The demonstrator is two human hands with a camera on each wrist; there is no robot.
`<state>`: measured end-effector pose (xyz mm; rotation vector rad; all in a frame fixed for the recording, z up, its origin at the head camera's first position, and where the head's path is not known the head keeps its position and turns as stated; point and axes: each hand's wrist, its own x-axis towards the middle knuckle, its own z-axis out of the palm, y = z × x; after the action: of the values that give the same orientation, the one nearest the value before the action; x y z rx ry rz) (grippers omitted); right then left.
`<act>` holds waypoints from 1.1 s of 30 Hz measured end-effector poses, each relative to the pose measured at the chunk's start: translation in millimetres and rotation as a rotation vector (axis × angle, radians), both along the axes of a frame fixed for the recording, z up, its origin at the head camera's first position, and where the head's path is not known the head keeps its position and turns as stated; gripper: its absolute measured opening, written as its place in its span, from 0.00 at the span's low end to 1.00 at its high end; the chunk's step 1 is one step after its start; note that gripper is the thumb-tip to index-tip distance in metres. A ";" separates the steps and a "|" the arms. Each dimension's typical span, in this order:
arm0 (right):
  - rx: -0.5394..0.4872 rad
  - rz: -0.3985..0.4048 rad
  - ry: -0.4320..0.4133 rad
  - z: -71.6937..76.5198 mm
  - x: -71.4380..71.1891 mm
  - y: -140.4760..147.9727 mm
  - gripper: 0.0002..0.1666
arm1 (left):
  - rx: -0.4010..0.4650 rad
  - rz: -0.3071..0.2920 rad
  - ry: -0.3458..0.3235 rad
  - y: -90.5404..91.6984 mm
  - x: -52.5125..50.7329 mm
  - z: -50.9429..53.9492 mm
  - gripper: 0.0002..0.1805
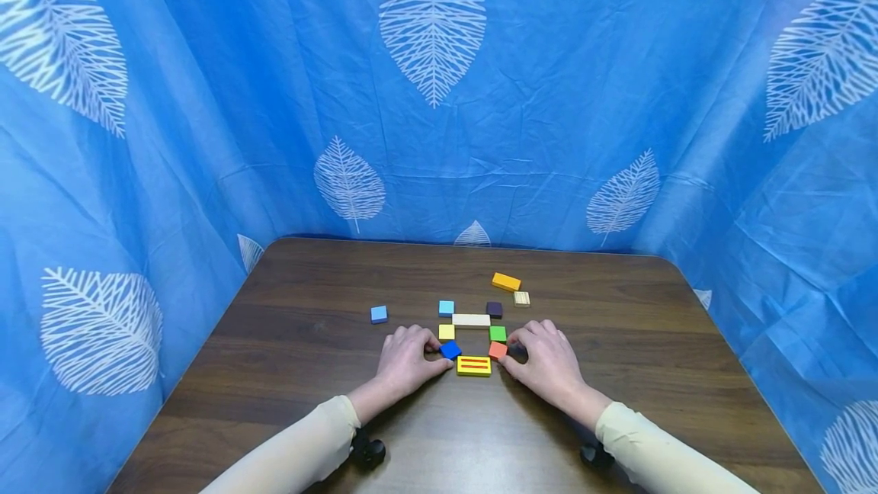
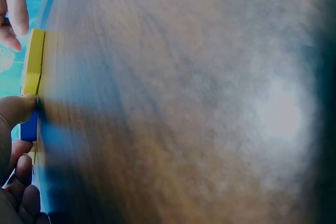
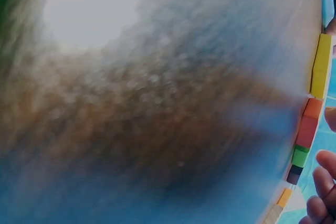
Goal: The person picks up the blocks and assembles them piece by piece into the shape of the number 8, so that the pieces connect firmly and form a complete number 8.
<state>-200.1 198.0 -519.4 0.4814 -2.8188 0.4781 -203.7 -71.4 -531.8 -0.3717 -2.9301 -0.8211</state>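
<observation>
My left hand (image 1: 406, 363) pinches a blue block (image 1: 450, 350) between thumb and index finger; it sits turned at an angle by the left end of a yellow block with red stripes (image 1: 474, 371). In the left wrist view the thumb covers the corner where the blue block (image 2: 29, 128) meets the yellow block (image 2: 34, 59). My right hand (image 1: 547, 360) is beside an orange-red block (image 1: 498, 351), thumb and index finger parted. The right wrist view shows a small gap between these fingers and the orange-red block (image 3: 308, 124). A green block (image 1: 497, 334) is just behind it.
Behind the blue block lies a yellow block (image 1: 447, 332). A pale long block (image 1: 471, 320) lies between a light blue block (image 1: 447, 308) and a dark block (image 1: 494, 309). Farther out are another blue block (image 1: 379, 315), an orange block (image 1: 506, 281) and a striped pale block (image 1: 522, 299).
</observation>
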 end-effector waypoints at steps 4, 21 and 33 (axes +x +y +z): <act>-0.028 0.060 0.011 2.7 2.9 -4.5 0.20 | -0.001 0.006 -0.002 -0.3 0.1 0.4 0.18; 0.001 0.224 0.060 -3.8 6.7 -24.3 0.14 | -0.014 0.001 0.024 -1.0 0.4 -1.2 0.17; 0.012 0.196 0.053 -4.5 6.2 -25.8 0.13 | -0.009 0.005 0.026 -0.6 1.1 0.1 0.17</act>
<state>-193.9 172.2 -523.9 0.7664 -2.7384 0.4778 -202.6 -72.0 -531.7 -0.3732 -2.9105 -0.7969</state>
